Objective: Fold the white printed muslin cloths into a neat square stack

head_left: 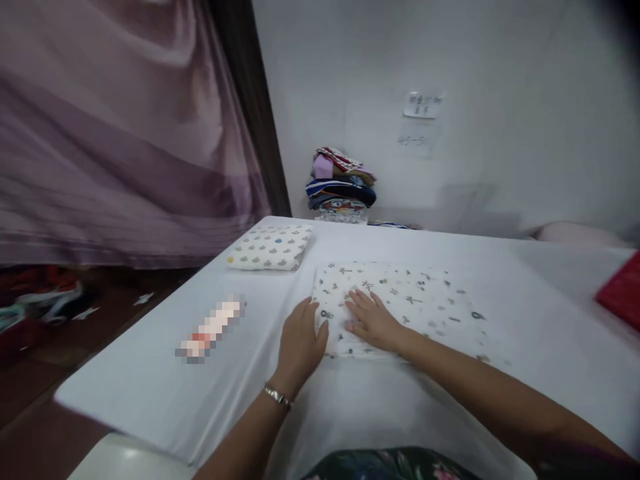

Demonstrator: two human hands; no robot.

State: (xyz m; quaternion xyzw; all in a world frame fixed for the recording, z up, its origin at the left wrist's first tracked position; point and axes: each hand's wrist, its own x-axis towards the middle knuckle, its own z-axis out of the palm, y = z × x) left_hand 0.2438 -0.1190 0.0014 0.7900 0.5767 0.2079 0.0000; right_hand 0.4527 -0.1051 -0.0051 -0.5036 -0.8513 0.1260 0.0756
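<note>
printed cloth (400, 300): soft, matt | table cover (150, 393): smooth white fabric | bracelet (277, 397): shiny metal

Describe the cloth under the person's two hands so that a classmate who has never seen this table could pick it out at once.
On the white table, look near the middle, where the left hand and right hand lie flat. Under them is a folded white cloth with small dark marks. The other folded cloth, toward the far left corner, is untouched and has rows of grey and coloured shapes.

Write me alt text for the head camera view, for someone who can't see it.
Both hands press flat on a folded white patterned cloth on a white table: left hand at its left edge, right hand on top. Another folded patterned cloth lies farther left, and a pile of folded clothes stands by the wall.
</note>
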